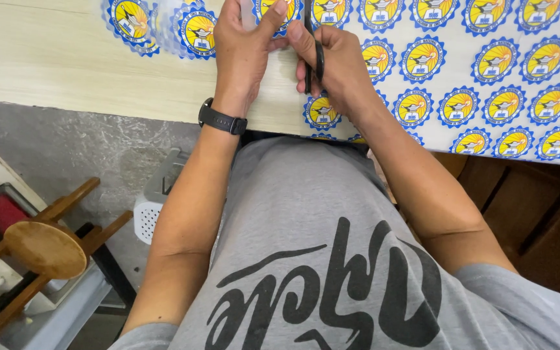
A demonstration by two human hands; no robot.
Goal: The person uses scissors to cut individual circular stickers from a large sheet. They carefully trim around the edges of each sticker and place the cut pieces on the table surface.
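Head view: the left hand [244, 48] pinches a round sticker [279, 11] at 12 o'clock, fingers closed on it. The right hand [332, 58] grips black scissors [312, 55], just beside the left. The sticker sheet [487, 78] spreads toward 2 o'clock; bare tabletop [46, 65] lies at 10 o'clock, its near edge beneath the wrists.

A pair of black-handled scissors [312, 55] is held upright at the top of the view, its loop handle gripped and its dark blades pointed away toward the far edge. Just beside it, a round blue-and-yellow sticker [279, 14] with a scalloped rim is pinched, partly covered by fingers and cut off by the frame.
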